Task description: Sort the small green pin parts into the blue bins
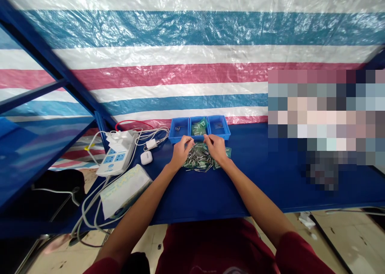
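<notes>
My left hand (181, 151) is pinched, thumb and forefinger together, above the left side of a pile of thin metal pins or screws (198, 157). Over the pile's right side, my right hand (217, 147) is closed in a similar pinch. Whatever sits between the fingertips of either hand is too small to make out. Green plastic packets lie under and around the metal pieces. Just beyond my fingers, three blue bins stand side by side. The left bin (172, 134) holds a few small metal pieces, the middle one green-and-white packets (199, 127), the right one (226, 132) something small and unclear.
To the left on the blue table (195, 197) are a white power strip (116, 161) with plugs and cables, a white earbud case (146, 157) and a tissue pack (124, 189). A striped plastic sheet (192, 75) hangs behind. The right side is pixelated.
</notes>
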### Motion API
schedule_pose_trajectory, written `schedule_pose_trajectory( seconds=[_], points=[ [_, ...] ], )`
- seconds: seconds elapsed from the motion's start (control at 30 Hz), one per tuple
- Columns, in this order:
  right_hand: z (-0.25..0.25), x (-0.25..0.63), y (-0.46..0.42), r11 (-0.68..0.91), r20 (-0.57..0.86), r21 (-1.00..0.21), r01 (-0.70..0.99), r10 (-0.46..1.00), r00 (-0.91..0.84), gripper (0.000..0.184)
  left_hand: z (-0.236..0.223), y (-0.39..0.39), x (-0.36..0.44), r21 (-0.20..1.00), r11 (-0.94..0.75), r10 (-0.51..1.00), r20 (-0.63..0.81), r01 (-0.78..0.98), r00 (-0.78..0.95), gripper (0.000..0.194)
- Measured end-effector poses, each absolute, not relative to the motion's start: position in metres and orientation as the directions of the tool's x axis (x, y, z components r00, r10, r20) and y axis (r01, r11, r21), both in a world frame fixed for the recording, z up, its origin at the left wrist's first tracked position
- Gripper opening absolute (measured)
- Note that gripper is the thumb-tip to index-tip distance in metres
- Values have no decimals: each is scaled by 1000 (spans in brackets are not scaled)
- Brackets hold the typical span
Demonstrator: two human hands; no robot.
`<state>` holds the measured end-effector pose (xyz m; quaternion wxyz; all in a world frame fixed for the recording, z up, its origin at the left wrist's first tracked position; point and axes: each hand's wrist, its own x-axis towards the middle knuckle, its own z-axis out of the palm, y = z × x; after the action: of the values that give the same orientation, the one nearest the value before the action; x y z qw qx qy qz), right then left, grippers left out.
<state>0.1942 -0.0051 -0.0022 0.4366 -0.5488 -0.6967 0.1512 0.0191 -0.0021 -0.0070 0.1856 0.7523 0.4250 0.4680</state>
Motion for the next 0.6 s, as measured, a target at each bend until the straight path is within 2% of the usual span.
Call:
schedule_pose_trajectory(
  seconds=[0.13, 0.23, 0.43, 0.6],
  points=[
    [-2, 195, -6, 358, 456, -694, 624, 890, -4, 45, -10, 1, 17, 534, -642, 740, 620, 550, 262, 29],
    [-2, 195, -7, 388, 464, -708, 590, 886, -26, 38, -14, 2, 16, 542, -636, 736, 640, 550, 221, 30],
    [-2, 192, -8, 503, 478, -719, 480, 859, -184, 29, -14, 3, 13, 548, -604, 757, 622, 579, 202, 33],
    [-4, 191, -8, 486, 479, -747, 453, 867, -139, 25, -10, 1, 14, 562, -623, 748, 632, 545, 204, 34]
  ],
)
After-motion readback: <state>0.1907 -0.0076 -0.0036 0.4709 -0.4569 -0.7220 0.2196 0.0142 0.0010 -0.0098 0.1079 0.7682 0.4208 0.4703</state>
